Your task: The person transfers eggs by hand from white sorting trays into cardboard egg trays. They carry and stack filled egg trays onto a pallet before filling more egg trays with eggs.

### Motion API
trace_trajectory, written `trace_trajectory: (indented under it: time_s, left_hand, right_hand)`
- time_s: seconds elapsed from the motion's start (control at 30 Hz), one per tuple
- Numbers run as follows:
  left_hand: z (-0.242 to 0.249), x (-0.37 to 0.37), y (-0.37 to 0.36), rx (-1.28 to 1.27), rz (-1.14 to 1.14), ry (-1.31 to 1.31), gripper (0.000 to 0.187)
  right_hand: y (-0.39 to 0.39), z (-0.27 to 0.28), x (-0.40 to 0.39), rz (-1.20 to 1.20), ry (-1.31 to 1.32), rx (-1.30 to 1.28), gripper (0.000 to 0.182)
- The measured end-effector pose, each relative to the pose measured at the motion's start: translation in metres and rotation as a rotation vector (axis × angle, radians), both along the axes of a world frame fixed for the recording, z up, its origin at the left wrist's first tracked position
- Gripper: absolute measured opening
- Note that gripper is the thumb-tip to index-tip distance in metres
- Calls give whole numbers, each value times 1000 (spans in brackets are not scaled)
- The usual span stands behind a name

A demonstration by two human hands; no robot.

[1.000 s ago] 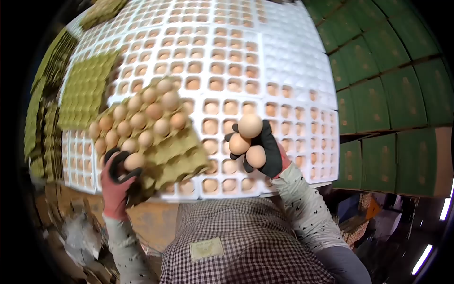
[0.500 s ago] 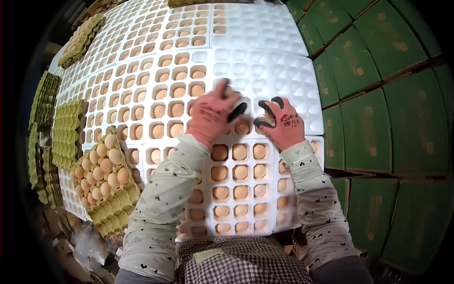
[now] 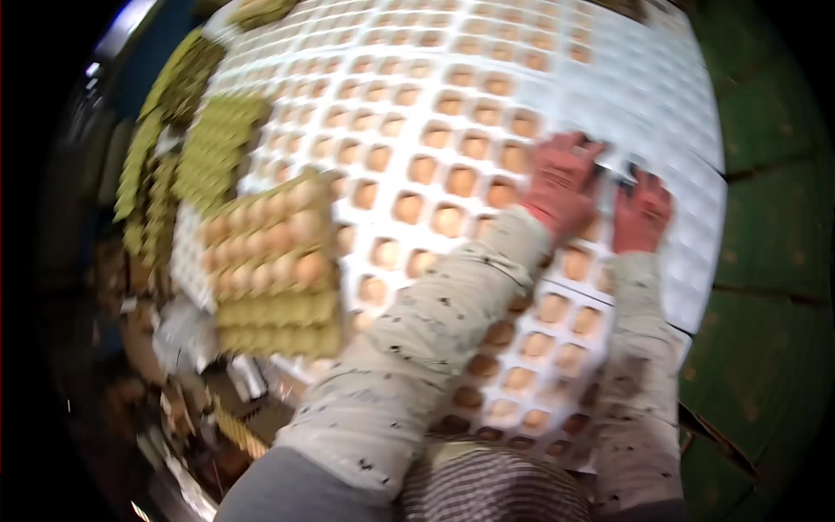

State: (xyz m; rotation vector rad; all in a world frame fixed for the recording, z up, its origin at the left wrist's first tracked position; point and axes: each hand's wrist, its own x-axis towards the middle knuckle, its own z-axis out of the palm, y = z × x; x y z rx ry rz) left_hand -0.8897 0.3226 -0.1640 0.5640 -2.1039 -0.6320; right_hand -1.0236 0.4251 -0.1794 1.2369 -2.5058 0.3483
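Observation:
My left hand (image 3: pixel 561 183), in a pink glove with dark fingertips, reaches over the white foam egg trays (image 3: pixel 609 117). Brown eggs (image 3: pixel 461 181) sit in the square wells to its left. Close by on the right, my right hand (image 3: pixel 642 213) wears a matching glove and hovers low over the foam, near its pale unfilled wells. Motion blur smears the fingers of both hands, so whether either holds an egg cannot be made out. Below the hands, another foam tray (image 3: pixel 544 317) has eggs in its wells.
A yellow-green pulp tray (image 3: pixel 278 326), partly filled with eggs, lies at the left on the foam. More pulp trays (image 3: pixel 217 148) are stacked behind it. Green boxes (image 3: pixel 770 235) line the right side. Clear plastic (image 3: pixel 183 335) and cardboard clutter the lower left.
The view has swung left, so the trays and both hands appear farther right. The gloved hands remain close together over the foam, and the picture is now blurred.

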Motion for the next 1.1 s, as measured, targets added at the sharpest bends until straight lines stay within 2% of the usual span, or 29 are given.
trace_trajectory:
  time_s: [0.03,0.07,0.13,0.17,0.2,0.23,0.27,0.3,0.33,0.37,0.4,0.43,0.5,0.53,0.57,0.63,0.7,0.73,0.77,0.83,0.87,0.9,0.97,1.07,1.1]
  left_hand:
    - [19,20,9,109,-23,-17,43]
    - [44,51,15,244,-166,-71,44]
    - [87,130,30,272,-267,-63,45]
    - [108,179,18,300,-352,-146,46]
    - [128,233,5,236,-250,-175,50]
    - [131,288,-13,304,-127,-245,49]
    - [156,338,-30,351,12,-271,46]
    - [159,386,-51,382,147,-371,42]
    - [161,439,-68,147,264,-598,41]
    - [174,473,-77,-45,348,-942,43]
    - [167,512,-86,-114,393,-1114,45]
    - [161,540,-92,-87,359,-1224,56]
    - [143,563,-95,-9,312,-1166,67]
    - [137,568,-97,-67,319,-1143,74]
    - [131,576,-100,-95,276,-1077,73]
    - [130,594,-109,62,242,-951,69]
    - [110,613,-110,694,193,-29,64]
    - [115,619,-118,1035,154,224,59]
    - [108,621,-124,980,115,280,56]
    - [106,609,-120,368,67,-284,55]
    - [109,592,-114,162,75,-513,57]
    - [111,577,-106,-49,81,-739,60]
    - [94,569,-100,-213,159,-829,60]
    - [115,574,-107,72,131,-619,66]
    - [120,573,-106,213,149,-545,62]
  right_hand:
    - [3,-6,-5,46,-24,-57,37]
    - [6,-5,-6,20,-69,-62,37]
    - [7,0,2,-18,-112,-59,38]
    - [7,7,9,-33,-111,-47,39]
    - [-3,57,50,151,-554,-179,40]
    - [-9,71,89,354,-712,-346,41]
    - [-14,103,134,476,-892,-238,41]
    - [-22,130,184,515,-999,-69,45]
    - [-29,148,228,628,-1129,55,52]
    - [-39,155,268,705,-944,112,53]
    - [-51,152,307,781,-754,167,55]
    - [-61,143,334,855,-561,221,56]
    - [-77,102,371,890,-98,187,44]
    - [-85,101,382,892,-138,233,36]
    - [-90,108,380,877,-217,212,37]
    - [-84,120,366,684,-807,157,39]
    - [-82,120,354,353,-1730,-204,39]
    - [-82,143,372,238,-1889,-307,40]
    - [-84,123,360,287,-1948,-208,48]
    - [-102,123,385,609,-1024,187,53]
    - [-105,131,408,658,-493,307,56]
    - [-109,129,425,594,-363,403,58]
    - [-119,140,434,542,-334,495,62]
    - [-119,137,450,623,-463,345,62]
    - [-119,139,462,619,-373,402,60]
